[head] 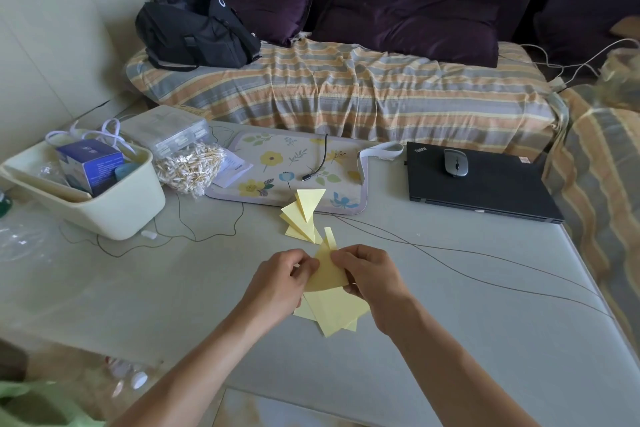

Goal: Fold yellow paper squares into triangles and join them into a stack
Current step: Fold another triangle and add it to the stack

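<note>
Over the worktop (450, 340), left hand (280, 282) and right hand (369, 276) both pinch the yellow paper (327, 274); I'd match corners before creasing.

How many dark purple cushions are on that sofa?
3 show: one dark purple cushion behind the black bag, one large in the middle, one at the right edge. Others may be hidden.
</note>
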Demonstrator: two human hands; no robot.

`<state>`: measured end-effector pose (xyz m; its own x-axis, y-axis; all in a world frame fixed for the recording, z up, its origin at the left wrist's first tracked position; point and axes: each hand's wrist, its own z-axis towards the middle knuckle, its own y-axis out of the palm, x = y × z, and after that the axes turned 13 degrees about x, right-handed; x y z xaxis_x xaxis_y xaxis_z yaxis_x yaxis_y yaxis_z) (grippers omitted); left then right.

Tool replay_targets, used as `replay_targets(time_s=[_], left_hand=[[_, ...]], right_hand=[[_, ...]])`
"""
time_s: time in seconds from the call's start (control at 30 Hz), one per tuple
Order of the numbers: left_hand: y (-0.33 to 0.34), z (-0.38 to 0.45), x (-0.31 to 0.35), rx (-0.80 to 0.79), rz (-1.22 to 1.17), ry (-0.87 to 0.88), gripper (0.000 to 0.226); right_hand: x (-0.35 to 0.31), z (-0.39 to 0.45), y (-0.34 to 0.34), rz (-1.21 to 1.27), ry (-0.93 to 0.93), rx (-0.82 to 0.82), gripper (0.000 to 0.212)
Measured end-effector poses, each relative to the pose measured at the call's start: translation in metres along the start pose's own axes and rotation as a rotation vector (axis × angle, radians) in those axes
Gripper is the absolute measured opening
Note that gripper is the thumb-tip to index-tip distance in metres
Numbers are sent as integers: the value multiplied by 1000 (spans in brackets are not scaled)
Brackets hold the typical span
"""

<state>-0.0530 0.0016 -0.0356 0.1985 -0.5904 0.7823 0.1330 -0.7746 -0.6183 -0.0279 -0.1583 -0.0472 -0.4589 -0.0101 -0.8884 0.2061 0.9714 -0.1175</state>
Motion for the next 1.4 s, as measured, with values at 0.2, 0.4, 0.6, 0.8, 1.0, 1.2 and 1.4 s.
replay_targets(time_s=[0.2, 0.4, 0.6, 0.8, 1.0, 1.2, 1.4], left_hand=[[-2, 2, 0, -7, 5, -14, 32], [-4, 5, -6, -20, -254, -95, 25], [-4, 9, -8, 54, -394, -173, 15], [-6, 9, -5, -2, -449, -228, 14], [-6, 8, 0, 56, -551, -335, 12], [-7, 7, -1, 33, -522, -313, 6], [-4, 5, 2, 84, -537, -343, 8]], right_hand=[[-1, -2, 0, -65, -45, -28, 15], [-2, -8, 1, -242, -148, -130, 11], [-3, -10, 3, -310, -193, -154, 10], [-5, -15, 3, -277, -258, -139, 13], [-5, -15, 3, -290, -281, -118, 11], [-7, -17, 4, -265, -266, -143, 15], [-7, -17, 5, -273, -258, -129, 14]])
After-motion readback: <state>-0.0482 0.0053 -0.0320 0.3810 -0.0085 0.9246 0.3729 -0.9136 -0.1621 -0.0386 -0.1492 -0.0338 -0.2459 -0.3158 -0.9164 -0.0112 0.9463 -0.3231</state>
